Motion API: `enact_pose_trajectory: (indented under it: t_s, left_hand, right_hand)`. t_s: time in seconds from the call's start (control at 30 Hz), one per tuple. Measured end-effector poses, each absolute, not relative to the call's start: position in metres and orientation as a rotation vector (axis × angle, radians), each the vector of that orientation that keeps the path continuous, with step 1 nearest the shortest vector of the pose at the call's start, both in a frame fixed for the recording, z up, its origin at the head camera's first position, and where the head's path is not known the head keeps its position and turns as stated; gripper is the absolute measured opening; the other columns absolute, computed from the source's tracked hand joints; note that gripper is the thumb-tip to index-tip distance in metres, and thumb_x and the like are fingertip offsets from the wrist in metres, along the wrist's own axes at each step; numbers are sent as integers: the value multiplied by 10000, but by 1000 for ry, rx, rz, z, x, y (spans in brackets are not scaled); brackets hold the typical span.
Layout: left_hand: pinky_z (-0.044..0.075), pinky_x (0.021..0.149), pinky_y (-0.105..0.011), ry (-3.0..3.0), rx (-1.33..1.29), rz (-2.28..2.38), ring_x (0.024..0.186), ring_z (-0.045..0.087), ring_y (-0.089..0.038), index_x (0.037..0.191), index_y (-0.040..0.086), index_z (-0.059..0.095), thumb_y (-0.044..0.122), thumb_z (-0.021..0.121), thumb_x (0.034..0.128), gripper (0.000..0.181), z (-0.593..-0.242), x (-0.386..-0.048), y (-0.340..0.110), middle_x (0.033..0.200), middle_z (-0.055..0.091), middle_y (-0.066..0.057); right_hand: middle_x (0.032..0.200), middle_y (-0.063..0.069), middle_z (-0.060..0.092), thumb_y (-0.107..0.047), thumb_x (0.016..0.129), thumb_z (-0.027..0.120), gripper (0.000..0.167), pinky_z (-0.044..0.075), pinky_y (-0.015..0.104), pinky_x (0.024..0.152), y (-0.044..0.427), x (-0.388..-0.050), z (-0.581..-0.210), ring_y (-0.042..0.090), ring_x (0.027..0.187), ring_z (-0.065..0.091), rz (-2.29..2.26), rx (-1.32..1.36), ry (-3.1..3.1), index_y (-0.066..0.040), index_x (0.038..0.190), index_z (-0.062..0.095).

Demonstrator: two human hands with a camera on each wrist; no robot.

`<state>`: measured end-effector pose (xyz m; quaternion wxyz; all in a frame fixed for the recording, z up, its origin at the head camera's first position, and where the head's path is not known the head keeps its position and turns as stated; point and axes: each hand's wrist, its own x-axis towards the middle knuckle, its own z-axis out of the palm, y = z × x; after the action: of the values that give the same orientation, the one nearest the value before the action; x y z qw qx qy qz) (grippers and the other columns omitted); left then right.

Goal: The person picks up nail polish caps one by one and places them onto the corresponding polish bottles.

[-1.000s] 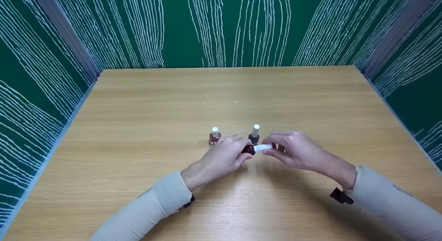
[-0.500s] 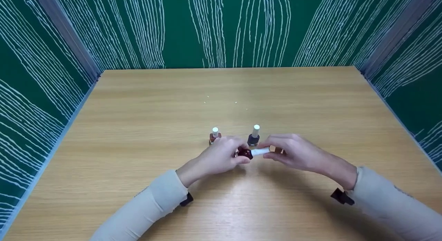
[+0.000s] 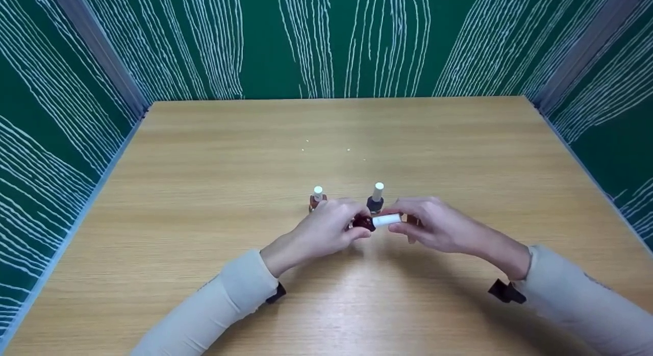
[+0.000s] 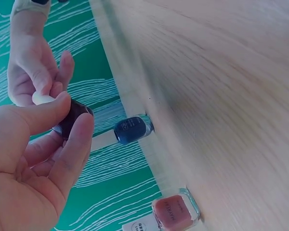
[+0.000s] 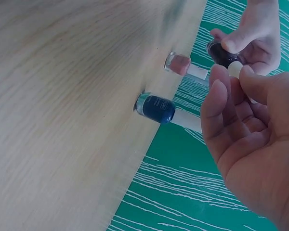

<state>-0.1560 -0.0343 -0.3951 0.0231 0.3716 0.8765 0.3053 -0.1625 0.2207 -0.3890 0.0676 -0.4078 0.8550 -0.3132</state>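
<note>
Between my hands, a dark red nail polish bottle (image 3: pixel 363 223) lies nearly sideways above the table, its white cap (image 3: pixel 387 220) pointing right. My left hand (image 3: pixel 331 226) grips the glass body with thumb and fingers. At the cap, my right hand (image 3: pixel 436 224) pinches with thumb and fingertips. Whether the cap is screwed tight cannot be seen. Just behind stands a dark blue nail polish bottle (image 4: pixel 131 129), upright with a tall white cap. A square brownish-pink nail polish bottle (image 4: pixel 173 211), also white-capped, stands behind the left hand, which partly covers it in the head view.
The wooden table (image 3: pixel 229 167) carries a few tiny white specks beyond the bottles. Green panels with white streaks (image 3: pixel 285 45) border its back and sides.
Both hands and the dark red bottle have shifted slightly left and nearer the body. The right fingers have changed their hold on the cap a little. The standing bottles stay put.
</note>
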Motion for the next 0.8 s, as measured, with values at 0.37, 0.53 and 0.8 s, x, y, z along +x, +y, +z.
enact_pose_trajectory:
  t_s: [0.37, 0.53, 0.8]
  left_hand:
    - [461, 694, -200, 2723, 1155, 990, 808, 599, -104, 1091, 54, 729, 186, 752, 937, 204, -398, -157, -27, 974, 722, -2]
    - [498, 727, -183, 2772, 1076, 1000, 842, 607, -98, 1100, 30, 707, 189, 743, 945, 225, -398, -151, -15, 1016, 698, -35]
    - [535, 744, -230, 2959, 1126, 835, 840, 623, -128, 1073, 47, 680, 219, 710, 972, 201, -398, -147, 2, 1002, 664, -29]
  right_hand:
    - [771, -92, 591, -231, 1038, 604, 157, 431, 225, 478, 222, -160, -392, 59, 566, 522, -934, -1266, 2676, -148, 1143, 686]
    - [707, -106, 556, -280, 1043, 587, 170, 426, 236, 471, 228, -160, -390, 45, 528, 519, -977, -1118, 2676, -157, 1096, 691]
    - [598, -127, 429, -303, 1057, 564, 237, 338, 234, 464, 234, -155, -389, 35, 481, 399, -979, -957, 2790, -173, 878, 649]
